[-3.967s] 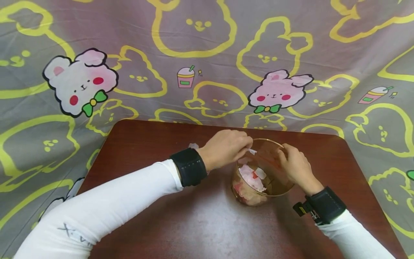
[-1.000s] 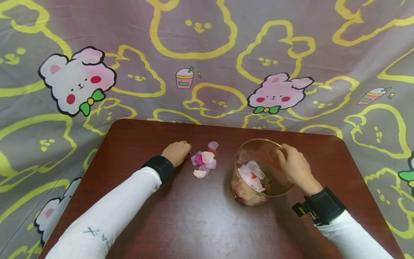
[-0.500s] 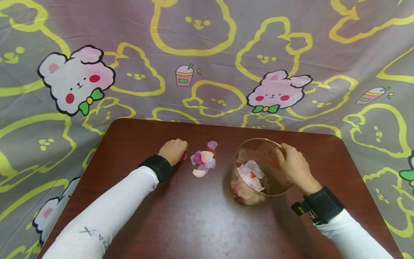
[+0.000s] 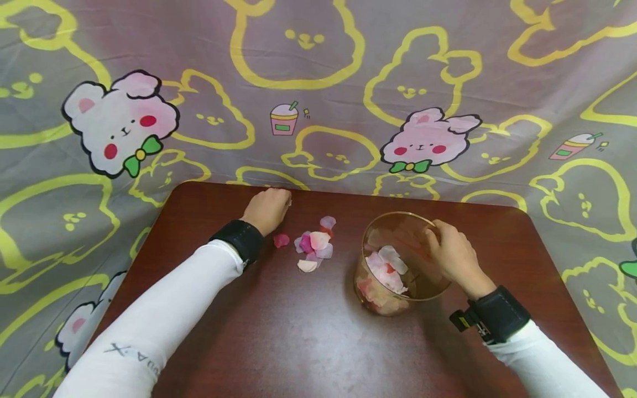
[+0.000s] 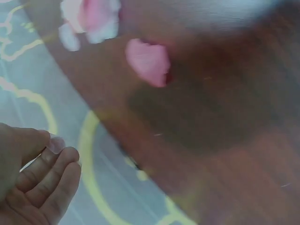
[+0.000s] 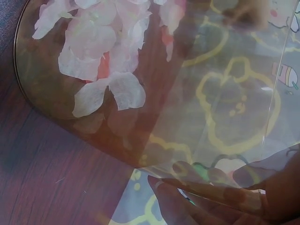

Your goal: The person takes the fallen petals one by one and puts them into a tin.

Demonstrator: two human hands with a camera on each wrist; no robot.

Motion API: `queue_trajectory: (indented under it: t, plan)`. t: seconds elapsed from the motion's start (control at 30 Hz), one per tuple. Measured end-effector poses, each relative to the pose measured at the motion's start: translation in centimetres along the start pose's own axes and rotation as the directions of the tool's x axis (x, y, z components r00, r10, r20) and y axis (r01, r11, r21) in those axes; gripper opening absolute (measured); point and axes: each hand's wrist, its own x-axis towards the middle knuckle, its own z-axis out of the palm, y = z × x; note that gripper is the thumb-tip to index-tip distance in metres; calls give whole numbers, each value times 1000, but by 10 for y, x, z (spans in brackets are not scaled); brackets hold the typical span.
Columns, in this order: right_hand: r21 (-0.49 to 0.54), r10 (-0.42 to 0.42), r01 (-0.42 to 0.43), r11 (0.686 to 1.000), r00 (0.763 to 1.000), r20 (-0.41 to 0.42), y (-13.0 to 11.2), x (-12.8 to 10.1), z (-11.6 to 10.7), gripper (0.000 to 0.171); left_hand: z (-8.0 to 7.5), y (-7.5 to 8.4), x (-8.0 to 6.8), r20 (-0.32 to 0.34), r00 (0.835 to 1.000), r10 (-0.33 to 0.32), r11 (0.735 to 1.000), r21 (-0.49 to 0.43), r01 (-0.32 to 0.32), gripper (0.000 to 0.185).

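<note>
My left hand is over the back left of the table. In the left wrist view, its thumb and fingertips pinch a small pale, translucent petal. A deep pink petal lies on the table just below that hand. To its right is a loose cluster of pink, white and purple petals. My right hand grips the right rim of a see-through amber bowl, thumb inside the wall. Pale pink and white petals with a bit of red are heaped inside the bowl.
The brown wooden table has rounded back corners. Behind it hangs a grey curtain with yellow outlines and rabbit prints. A cream petal lies at the front of the cluster.
My left hand has gone from the bowl's rim to the left of the petals, then back toward the table's far edge, uncovering the deep pink petal. The right hand keeps its grip on the rim.
</note>
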Motion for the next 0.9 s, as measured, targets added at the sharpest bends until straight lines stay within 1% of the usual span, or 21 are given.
queue_trajectory:
  t: [0.1,0.2,0.37,0.47,0.6,0.73,0.8,0.87,0.9]
  plan:
    - [5,1,-1,1000,1000,4,-1,0,0,26,-12,7,6,-24,1000,16,1000,-15,-16,13]
    - [9,-2,2,1000,1000,7,-1,0,0,26,-25,18,13,-44,998,47,998,-31,-48,14]
    - [9,-7,7,1000,1000,4,-3,1,-1,27,-46,44,23,-63,992,106,992,-57,-109,16]
    - [11,-5,5,1000,1000,5,-3,1,-1,27,-55,63,26,-58,987,147,987,-56,-151,15]
    - [13,-2,1,1000,1000,9,-3,1,0,26,-61,91,25,-49,978,205,978,-28,-206,12]
    - [12,1,-1,1000,1000,6,-2,1,0,25,-64,118,20,-58,961,269,963,-3,-270,11]
    - [10,3,-3,1000,1000,4,-1,0,-1,25,-64,132,16,-60,952,302,953,-10,-303,10]
    - [10,-1,1,1000,1000,3,-1,0,-1,25,-62,144,11,-42,942,333,942,-15,-334,10]
    - [11,-2,2,1000,1000,3,-1,0,-1,25,-60,150,8,-23,936,350,936,-14,-351,10]
